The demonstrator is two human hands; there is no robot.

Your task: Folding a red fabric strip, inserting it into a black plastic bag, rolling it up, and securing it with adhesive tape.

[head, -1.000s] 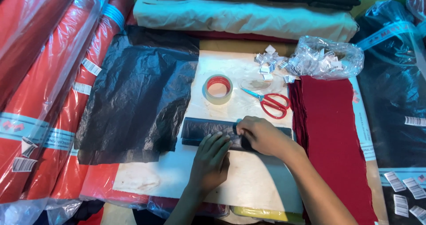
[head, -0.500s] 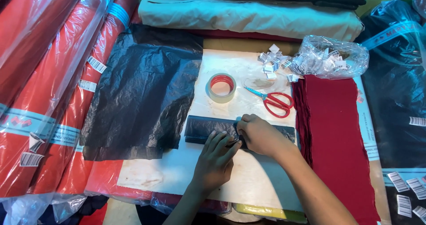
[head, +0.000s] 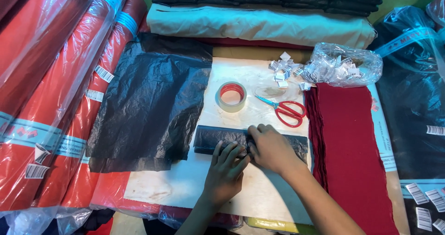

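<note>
A pale board [head: 194,184] carries the work; a black wrapped bundle [head: 218,140] lies at its centre. A tape roll [head: 232,96] sits at twelve o'clock; red-handled scissors [head: 285,110] at two; black plastic sheet [head: 153,105] at nine; red cloth stack [head: 350,142] at three.

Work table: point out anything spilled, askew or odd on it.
A few small white paper tags lie loose on the white board beside the clear bag of tags, as if spilled. The black plastic sheet is crumpled and overhangs the red rolls. Nothing looks damaged.

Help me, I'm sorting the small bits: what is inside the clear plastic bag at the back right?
The clear plastic bag holds many small white paper tags; a few more tags lie loose beside it. Anything beneath that pile, inside the bag, is hidden.
</note>
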